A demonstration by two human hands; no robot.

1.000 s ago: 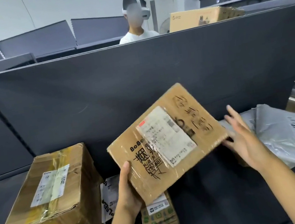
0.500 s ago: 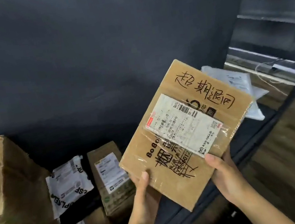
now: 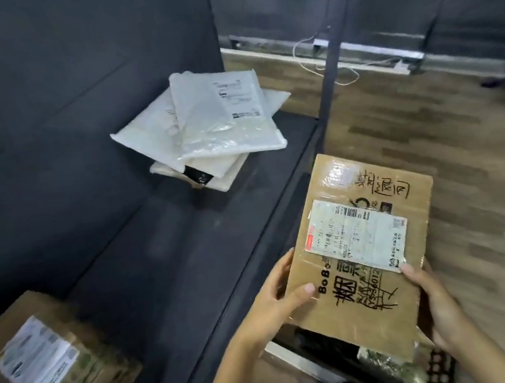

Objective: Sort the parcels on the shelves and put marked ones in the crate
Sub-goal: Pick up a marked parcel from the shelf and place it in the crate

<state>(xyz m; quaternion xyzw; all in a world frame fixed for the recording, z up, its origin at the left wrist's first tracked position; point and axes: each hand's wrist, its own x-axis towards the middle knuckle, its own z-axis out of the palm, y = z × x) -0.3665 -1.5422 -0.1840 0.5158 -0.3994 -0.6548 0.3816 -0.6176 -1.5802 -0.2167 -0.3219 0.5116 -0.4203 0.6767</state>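
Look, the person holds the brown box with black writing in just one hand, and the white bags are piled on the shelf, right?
Not one hand. The head view shows both hands gripping the handwritten cardboard parcel: the left hand at its left edge, the right hand at its lower right. The white mailer bags are indeed piled on the shelf.

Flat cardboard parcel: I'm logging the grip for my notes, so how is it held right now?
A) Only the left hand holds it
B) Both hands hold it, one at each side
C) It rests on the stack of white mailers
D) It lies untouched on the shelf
B: the left hand grips the left edge of the flat cardboard parcel, and the right hand grips its right edge, each with the thumb on top.
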